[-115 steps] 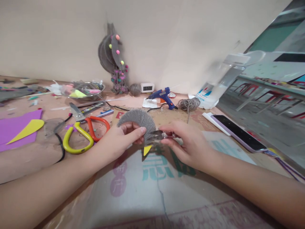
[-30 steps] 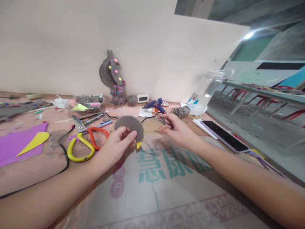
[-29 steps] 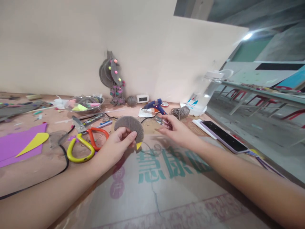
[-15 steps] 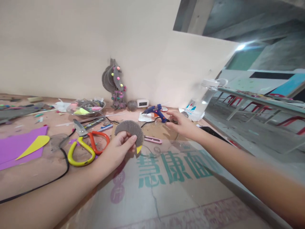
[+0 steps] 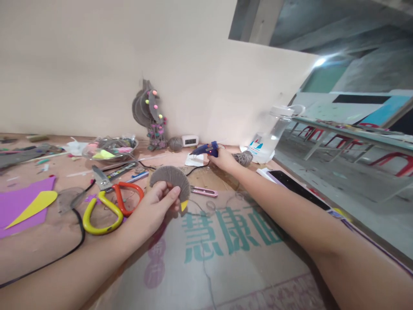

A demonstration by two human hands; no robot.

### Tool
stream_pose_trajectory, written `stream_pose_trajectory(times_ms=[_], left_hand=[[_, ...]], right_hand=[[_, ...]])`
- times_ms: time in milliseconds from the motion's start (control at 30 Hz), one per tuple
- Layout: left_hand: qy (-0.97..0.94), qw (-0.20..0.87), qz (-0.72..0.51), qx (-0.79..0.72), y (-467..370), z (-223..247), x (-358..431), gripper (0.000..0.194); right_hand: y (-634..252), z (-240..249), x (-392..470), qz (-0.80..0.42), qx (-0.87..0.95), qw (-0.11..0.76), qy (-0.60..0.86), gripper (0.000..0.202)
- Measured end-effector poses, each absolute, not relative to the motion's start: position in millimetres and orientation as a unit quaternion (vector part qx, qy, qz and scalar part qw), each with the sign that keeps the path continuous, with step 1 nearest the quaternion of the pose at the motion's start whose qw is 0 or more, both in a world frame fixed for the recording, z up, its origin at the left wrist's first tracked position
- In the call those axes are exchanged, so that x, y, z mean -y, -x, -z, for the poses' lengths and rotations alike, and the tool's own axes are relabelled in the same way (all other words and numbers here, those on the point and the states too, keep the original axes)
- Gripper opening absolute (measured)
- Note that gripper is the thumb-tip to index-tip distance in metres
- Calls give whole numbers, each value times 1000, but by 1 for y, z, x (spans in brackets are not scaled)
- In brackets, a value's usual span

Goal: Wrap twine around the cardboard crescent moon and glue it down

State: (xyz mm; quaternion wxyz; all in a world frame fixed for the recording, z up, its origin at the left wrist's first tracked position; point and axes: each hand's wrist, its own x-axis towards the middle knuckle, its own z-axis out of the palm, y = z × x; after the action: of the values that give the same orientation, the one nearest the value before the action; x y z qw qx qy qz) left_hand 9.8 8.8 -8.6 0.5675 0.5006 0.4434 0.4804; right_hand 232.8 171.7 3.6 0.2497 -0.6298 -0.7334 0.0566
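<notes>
Between thumb and fingers, my left hand [image 5: 163, 199] holds a grey yarn-wrapped crescent [image 5: 171, 176] with a yellow tip at its lower right. My right hand [image 5: 223, 159] is reached out over the table, its fingers closed round the handle of a blue glue gun [image 5: 206, 149]. The gun's nozzle points left above a small white sheet [image 5: 194, 160]. Behind my left hand lies a pink cutter [image 5: 204, 191]. Scissors [image 5: 121, 199] with one yellow and one red handle lie left of the crescent.
A water bottle [image 5: 267, 135], a grey yarn roll [image 5: 243, 158] and a black phone [image 5: 297, 188] are at the right. A decorated grey piece [image 5: 150, 114] stands against the wall. A bowl [image 5: 112, 148] and purple sheet [image 5: 26, 202] are at the left.
My right hand has moved left and closed round the glue gun's handle. The view has shifted slightly, showing more of the phone. My left hand still holds the crescent.
</notes>
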Motion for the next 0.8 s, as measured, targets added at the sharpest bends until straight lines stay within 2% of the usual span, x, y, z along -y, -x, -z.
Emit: stream_pose_trajectory(times_ms=[267, 400, 500, 800], left_hand=[[-479, 574, -503, -434, -10, 4, -6, 28], [-500, 547, -500, -448, -10, 1, -5, 27], [-485, 544, -510, -457, -11, -1, -4, 26], [-456, 552, -509, -478, -9, 4, -8, 27]], right_hand=[[-241, -37, -123, -169, 739, 275, 591, 26], [-237, -43, -75, -211, 749, 336, 531, 24], [-236, -36, -39, -191, 744, 372, 521, 23], [-239, -22, -8, -256, 779, 314, 479, 17]])
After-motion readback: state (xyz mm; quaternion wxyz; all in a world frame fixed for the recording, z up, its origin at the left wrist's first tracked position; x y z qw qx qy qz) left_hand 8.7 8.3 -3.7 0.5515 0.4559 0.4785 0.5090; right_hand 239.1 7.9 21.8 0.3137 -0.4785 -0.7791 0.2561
